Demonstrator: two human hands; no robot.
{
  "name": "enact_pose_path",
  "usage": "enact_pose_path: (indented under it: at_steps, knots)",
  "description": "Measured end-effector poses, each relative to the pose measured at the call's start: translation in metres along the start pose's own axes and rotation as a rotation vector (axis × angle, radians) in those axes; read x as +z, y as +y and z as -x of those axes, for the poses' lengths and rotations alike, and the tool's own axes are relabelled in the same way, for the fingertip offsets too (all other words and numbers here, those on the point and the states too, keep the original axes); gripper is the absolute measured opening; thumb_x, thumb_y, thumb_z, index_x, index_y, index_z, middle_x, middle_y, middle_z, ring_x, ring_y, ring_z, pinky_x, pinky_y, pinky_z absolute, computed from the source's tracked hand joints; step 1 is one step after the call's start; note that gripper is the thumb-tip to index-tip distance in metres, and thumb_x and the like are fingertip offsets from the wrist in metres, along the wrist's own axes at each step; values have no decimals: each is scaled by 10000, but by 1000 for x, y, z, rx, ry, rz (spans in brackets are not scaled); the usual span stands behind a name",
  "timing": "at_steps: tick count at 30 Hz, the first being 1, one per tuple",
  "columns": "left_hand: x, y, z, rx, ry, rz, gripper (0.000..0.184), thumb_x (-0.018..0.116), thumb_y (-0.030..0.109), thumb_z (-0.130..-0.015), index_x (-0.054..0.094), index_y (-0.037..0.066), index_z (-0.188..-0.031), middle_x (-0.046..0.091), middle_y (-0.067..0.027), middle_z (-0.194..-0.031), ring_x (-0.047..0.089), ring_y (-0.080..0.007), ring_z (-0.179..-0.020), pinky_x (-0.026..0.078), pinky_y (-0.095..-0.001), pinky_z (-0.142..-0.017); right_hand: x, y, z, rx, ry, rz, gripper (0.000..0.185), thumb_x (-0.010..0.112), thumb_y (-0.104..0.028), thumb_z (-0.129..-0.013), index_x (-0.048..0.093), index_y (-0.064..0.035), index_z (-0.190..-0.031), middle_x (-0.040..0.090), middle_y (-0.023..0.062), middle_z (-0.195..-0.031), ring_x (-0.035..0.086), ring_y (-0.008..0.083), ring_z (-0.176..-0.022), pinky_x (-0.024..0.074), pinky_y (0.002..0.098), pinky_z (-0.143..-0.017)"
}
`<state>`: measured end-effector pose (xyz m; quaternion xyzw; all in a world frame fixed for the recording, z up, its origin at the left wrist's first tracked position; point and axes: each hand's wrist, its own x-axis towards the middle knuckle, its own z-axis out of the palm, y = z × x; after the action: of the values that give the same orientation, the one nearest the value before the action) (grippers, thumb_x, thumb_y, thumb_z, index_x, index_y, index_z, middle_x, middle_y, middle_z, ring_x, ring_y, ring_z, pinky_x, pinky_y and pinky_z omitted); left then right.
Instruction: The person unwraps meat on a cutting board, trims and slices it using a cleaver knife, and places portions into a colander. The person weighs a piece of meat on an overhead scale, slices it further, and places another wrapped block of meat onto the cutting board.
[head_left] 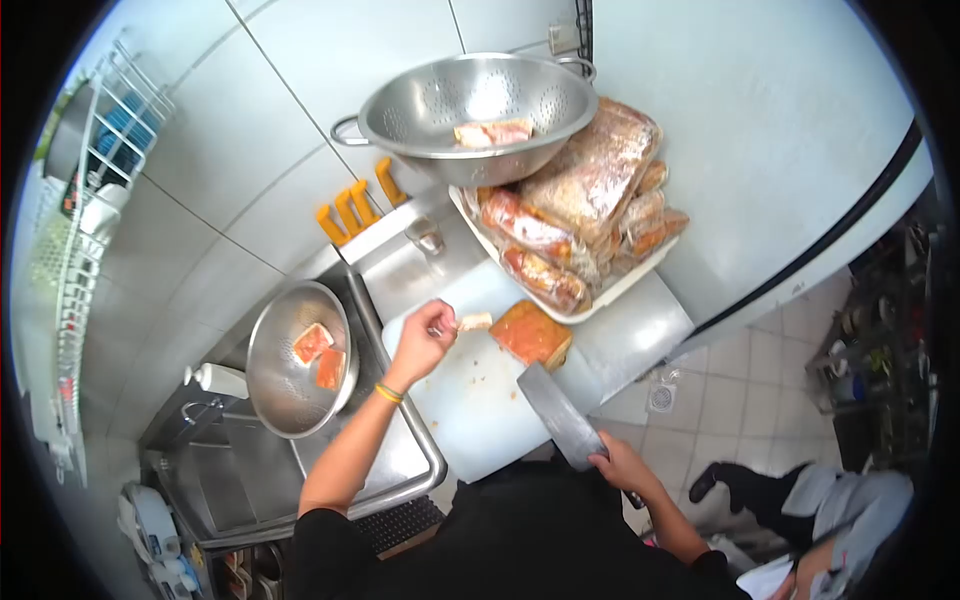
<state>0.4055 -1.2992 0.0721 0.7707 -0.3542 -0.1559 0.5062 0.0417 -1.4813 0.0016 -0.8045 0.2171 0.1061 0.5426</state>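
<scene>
My left hand (pixel 428 338), with a yellow band at the wrist, pinches a small pale slice of meat (pixel 474 322) above the white cutting board (pixel 470 420). My right hand (pixel 622 465) grips the handle of a broad cleaver (pixel 560 415), whose blade reaches over the board's right side. Just beyond the blade tip lies an orange-brown block of meat (pixel 531 334). Small crumbs are scattered on the board. To the left, a steel colander (pixel 270 375) holds two reddish pieces (pixel 313 343).
Wrapped meat (pixel 590 170) is piled on a white tray (pixel 605 298) behind the board. Another colander (pixel 480 165) rests at the pile's left, with a piece inside. Orange-handled knives (pixel 355 205) stand by the wall. A sink (pixel 225 490) is at left; another person (pixel 850 510) is lower right.
</scene>
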Motion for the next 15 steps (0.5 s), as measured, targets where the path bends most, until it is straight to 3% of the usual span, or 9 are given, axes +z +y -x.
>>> enact_pose_path:
  at_steps: [1, 3, 6, 8, 9, 11, 12, 14, 15]
  knots:
    - [-10, 39, -16, 9, 45, 59, 47, 596, 37, -863, 561, 23, -836, 513, -37, -737, 505, -89, -655, 426, -258, -607, -10, 5, -3, -20, -16, 6, 312, 617, -124, -899, 489, -11, -1160, 627, 288, -949, 604, 483, -928, 475, 483, -784]
    - [-30, 126, -54, 162, 284, -248, 46, 604, 39, -887, 591, 14, -850, 517, -9, -718, 495, -72, -662, 433, -231, -614, -19, 12, -2, -38, -79, 2, 312, 616, -125, -901, 482, -9, -1158, 629, 285, -939, 608, 481, -918, 475, 488, -778]
    - [-51, 209, -140, 445, 457, -268, 82, 630, 52, -841, 606, -10, -888, 573, -36, -687, 531, -62, -662, 464, -250, -601, -39, 18, -4, -60, -93, -10, 302, 617, -134, -904, 470, -7, -1136, 633, 275, -897, 619, 473, -873, 479, 486, -744]
    - [-56, 239, -189, 569, 535, -548, 132, 651, 85, -859, 625, -20, -935, 642, -84, -753, 616, -147, -692, 490, -260, -634, -46, 26, -3, -184, -20, -22, 288, 615, -134, -907, 463, -2, -1113, 629, 287, -884, 614, 486, -864, 477, 484, -719]
    - [-52, 241, -195, 633, 600, -758, 155, 657, 96, -878, 638, -29, -968, 684, -99, -817, 677, -195, -756, 514, -265, -670, -53, 25, -4, -143, -57, -42, 291, 623, -134, -902, 468, -1, -1109, 619, 299, -883, 605, 495, -870, 472, 485, -708]
    - [-31, 251, -160, 364, 518, -687, 185, 676, 86, -861, 643, -33, -999, 707, -136, -926, 700, -254, -874, 525, -292, -730, -68, 21, -1, -96, -124, -44, 290, 629, -133, -895, 472, 5, -1096, 609, 301, -867, 604, 492, -851, 471, 484, -710]
    - [-21, 222, -147, 703, 565, -465, 160, 676, 67, -855, 639, -31, -976, 688, -116, -892, 678, -217, -832, 517, -284, -717, -75, 27, -2, -92, -133, -35, 290, 629, -133, -895, 472, 5, -1096, 609, 301, -867, 604, 492, -851, 471, 484, -710]
    - [18, 169, -83, 613, 730, -574, 136, 629, 28, -864, 624, -26, -988, 660, -85, -880, 641, -180, -770, 510, -275, -698, -76, 38, 9, -111, -57, -56, 268, 627, -127, -894, 474, 10, -1067, 606, 294, -845, 608, 482, -830, 469, 475, -702]
    - [36, 128, -64, 490, 680, -567, 161, 585, 10, -861, 608, -21, -1017, 635, -65, -890, 595, -147, -709, 499, -263, -668, -77, 43, 12, -106, -75, -70, 268, 627, -127, -894, 474, 10, -1067, 606, 294, -845, 608, 482, -830, 469, 475, -702]
